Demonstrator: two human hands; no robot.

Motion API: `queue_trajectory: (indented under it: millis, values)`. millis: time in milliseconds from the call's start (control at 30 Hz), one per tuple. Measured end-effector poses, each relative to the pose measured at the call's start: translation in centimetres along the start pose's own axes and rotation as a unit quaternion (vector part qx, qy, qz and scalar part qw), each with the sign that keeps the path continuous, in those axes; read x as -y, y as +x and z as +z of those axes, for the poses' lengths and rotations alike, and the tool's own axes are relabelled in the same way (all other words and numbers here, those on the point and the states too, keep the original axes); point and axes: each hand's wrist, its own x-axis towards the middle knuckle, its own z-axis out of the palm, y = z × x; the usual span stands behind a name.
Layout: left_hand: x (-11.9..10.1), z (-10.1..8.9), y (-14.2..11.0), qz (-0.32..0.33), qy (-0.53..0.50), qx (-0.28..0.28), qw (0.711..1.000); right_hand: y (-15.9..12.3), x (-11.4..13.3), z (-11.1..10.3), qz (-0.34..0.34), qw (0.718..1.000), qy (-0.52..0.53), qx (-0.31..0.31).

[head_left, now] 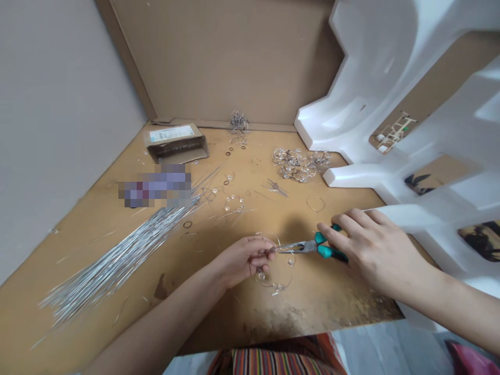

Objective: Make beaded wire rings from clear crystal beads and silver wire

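My left hand [253, 256] is closed, pinching a wire ring with clear beads [278, 287] that hangs in a loop below the fingers. Long-nose pliers [310, 245] with teal handles are gripped in my right hand [371, 247]. Their jaws point left and meet the wire close to my left fingertips; whether they clamp it is too small to tell. Just beyond my hands lie a bare bent wire loop [315, 203], a few short wire pieces [275, 187] and a small group of clear beads [234, 203].
A bundle of straight silver wires [128, 255] lies at the left. Behind it are a blurred purple object [156, 186] and an open cardboard box [177, 144]. Finished-looking beaded wire rings [297, 165] are heaped at the back right, beside white moulded panels [363, 177]. Another wire pile [239, 122] sits against the cardboard wall.
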Motion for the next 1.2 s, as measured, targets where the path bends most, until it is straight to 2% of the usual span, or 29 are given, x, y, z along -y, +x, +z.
queue_trajectory:
  millis: [533, 867, 1033, 1200]
  values:
    - [0.1, -0.1, -0.1, 0.001, -0.008, 0.014, 1.0, 0.4, 0.5, -0.1, 0.014, 0.999, 0.029, 0.012]
    - [0.2, 0.4, 0.0, 0.014, 0.046, -0.026, 0.998, -0.2, 0.3, 0.5, 0.034, 0.998, 0.048, 0.02]
    - [0.5, 0.4, 0.2, 0.045, 0.057, -0.023, 0.997, -0.1, 0.3, 0.5, 0.049, 0.997, 0.058, 0.03]
    - [1.0, 0.2, 0.5, 0.088, 0.124, -0.061, 0.986, -0.3, 0.3, 0.6, 0.076, 0.993, 0.074, 0.056]
